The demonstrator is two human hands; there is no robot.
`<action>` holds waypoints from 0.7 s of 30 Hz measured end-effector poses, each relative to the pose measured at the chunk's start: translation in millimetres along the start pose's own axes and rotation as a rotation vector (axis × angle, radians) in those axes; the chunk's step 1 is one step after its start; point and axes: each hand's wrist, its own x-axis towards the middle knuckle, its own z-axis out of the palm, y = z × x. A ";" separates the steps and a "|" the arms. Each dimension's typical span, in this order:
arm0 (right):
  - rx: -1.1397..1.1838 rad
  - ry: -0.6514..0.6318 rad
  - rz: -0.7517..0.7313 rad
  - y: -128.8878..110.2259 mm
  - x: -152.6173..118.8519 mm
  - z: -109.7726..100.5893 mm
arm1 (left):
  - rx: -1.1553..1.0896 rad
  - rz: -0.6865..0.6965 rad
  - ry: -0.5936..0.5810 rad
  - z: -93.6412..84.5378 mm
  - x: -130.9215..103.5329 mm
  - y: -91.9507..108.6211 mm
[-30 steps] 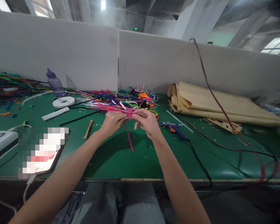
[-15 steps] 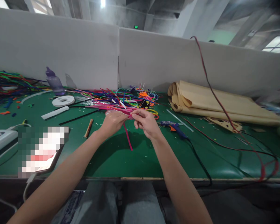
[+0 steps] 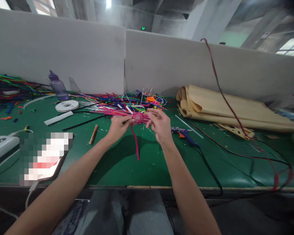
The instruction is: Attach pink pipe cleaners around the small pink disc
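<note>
A pink coil with a loose pink strip hanging below it is pinched at its left side by my left hand. Just right of the coil is my right hand, its fingers apart and bent, with nothing visible gripped between them. Behind both hands lies a heap of colourful pipe cleaners, with long pink ones running behind the coil.
A blue glue gun lies to the right, its cable trailing to the front edge. Rolled brown paper is at the back right. At left are a purple bottle, a white tape roll and a phone.
My right hand has moved slightly right and its fingers have parted from the pink piece. The coil now faces the camera between the hands, having been mostly hidden before.
</note>
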 end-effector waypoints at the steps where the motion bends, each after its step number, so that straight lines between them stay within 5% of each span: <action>1: -0.013 0.053 -0.016 2.4 1.9 -2.1 | -0.058 -0.048 0.000 0.2 0.4 0.2; 3: -0.053 0.086 0.002 8.3 4.7 -5.1 | -0.164 -0.126 0.012 0.6 1.0 -0.4; 8: -0.138 -0.088 0.123 17.3 3.3 -3.1 | -0.337 -0.271 0.061 3.0 1.5 -4.1; 21: 0.130 -0.064 0.286 14.5 1.5 6.0 | -0.503 -0.289 -0.036 8.9 -0.2 -1.4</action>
